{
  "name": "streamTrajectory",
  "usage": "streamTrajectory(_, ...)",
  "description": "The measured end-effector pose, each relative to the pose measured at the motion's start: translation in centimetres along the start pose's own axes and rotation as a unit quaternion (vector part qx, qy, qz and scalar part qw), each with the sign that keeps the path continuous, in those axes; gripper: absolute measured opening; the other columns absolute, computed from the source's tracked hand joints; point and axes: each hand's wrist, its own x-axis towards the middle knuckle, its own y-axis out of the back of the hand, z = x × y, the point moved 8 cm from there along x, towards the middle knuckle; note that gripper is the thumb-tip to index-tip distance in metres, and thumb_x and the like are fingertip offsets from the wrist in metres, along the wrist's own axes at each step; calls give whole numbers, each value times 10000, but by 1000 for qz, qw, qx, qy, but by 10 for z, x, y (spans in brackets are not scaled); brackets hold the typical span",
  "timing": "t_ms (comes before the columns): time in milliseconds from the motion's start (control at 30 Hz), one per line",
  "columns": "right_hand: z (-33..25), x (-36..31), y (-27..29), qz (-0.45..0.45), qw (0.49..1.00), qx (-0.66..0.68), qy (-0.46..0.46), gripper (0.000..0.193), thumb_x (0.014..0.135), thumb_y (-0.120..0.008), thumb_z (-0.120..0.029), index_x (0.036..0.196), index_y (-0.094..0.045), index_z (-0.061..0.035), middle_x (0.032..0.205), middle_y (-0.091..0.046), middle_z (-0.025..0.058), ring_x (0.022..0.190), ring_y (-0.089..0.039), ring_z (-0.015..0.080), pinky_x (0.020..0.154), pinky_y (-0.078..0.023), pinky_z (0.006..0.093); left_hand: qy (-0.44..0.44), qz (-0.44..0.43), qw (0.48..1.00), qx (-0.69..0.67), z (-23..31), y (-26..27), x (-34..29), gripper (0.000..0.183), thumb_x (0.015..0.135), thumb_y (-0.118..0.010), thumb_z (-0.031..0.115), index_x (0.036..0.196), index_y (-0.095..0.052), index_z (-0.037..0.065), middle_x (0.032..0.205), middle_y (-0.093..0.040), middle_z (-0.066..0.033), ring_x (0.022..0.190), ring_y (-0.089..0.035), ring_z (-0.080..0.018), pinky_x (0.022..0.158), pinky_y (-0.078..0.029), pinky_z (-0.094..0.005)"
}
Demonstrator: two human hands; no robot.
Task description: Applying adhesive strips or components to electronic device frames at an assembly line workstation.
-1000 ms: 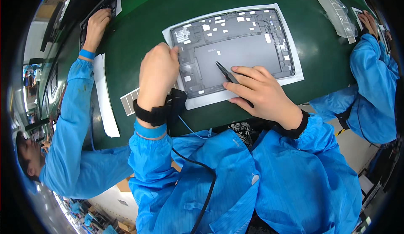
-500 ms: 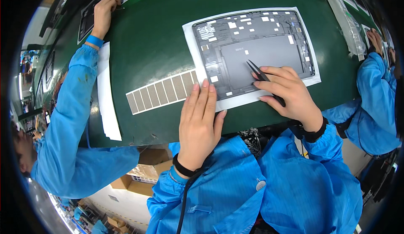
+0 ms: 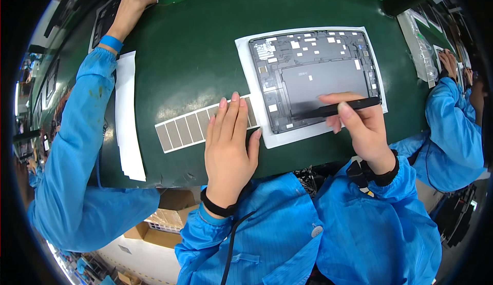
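My left hand (image 3: 226, 154) lies flat with its fingers stretched out on a strip of grey rectangular stickers (image 3: 178, 132) on white backing. The strip's right end meets a white sheet (image 3: 275, 140). On that sheet rests a dark grey tablet back cover (image 3: 328, 82), dotted with small white pieces, mostly along its far part. My right hand (image 3: 367, 133) grips black tweezers (image 3: 328, 110) over the cover's near right part. The tweezers lie nearly level, tips toward the cover's near left corner. The tips are blurred; whether they pinch anything I cannot make out.
Green table (image 3: 195, 44). Left of the strip lies a stack of white paper (image 3: 126, 115). A co-worker's arm (image 3: 84, 115) reaches past it toward another dark panel (image 3: 105, 18). Another co-worker (image 3: 454, 126) sits at right, near a plastic-wrapped bundle (image 3: 418, 49). Below the table is a cardboard box (image 3: 172, 218).
The tweezers have swung from pointing up and away to nearly level, pointing left, and my right hand has turned. My left hand has slid left along the strip, away from the sheet's edge.
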Motion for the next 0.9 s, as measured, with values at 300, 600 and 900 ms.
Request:
streamTrajectory(300, 27, 54, -69, 0, 997, 62, 45, 123, 930, -616, -86, 968, -660, 22, 765, -637, 21, 658, -584, 68, 587, -475, 231, 6, 8, 1000, 28, -2, 5, -2, 555, 871, -655, 132, 1393, -504, 21, 1453, -486, -149, 1369, -426, -348, 1114, -342, -476)
streamTrajectory(600, 29, 63, -73, 47, 992, -27, 114, 127, 903, -605, -106, 899, -648, 13, 632, -624, 53, 561, -587, 82, 516, -458, 259, -8, 3, 1000, 30, -4, 4, -8, 468, 882, -642, 146, 1343, -586, 87, 1471, -461, -171, 1392, -390, -372, 1130, -305, -510)
streamTrajectory(900, 26, 62, -75, 39, 990, -55, 122, 127, 910, -598, -103, 897, -645, 14, 627, -623, 64, 553, -589, 96, 510, -453, 265, -26, -14, 997, 76, 2, 1, -8, 401, 891, -642, 188, 1292, -650, 169, 1475, -441, -207, 1380, -385, -419, 1108, -312, -546)
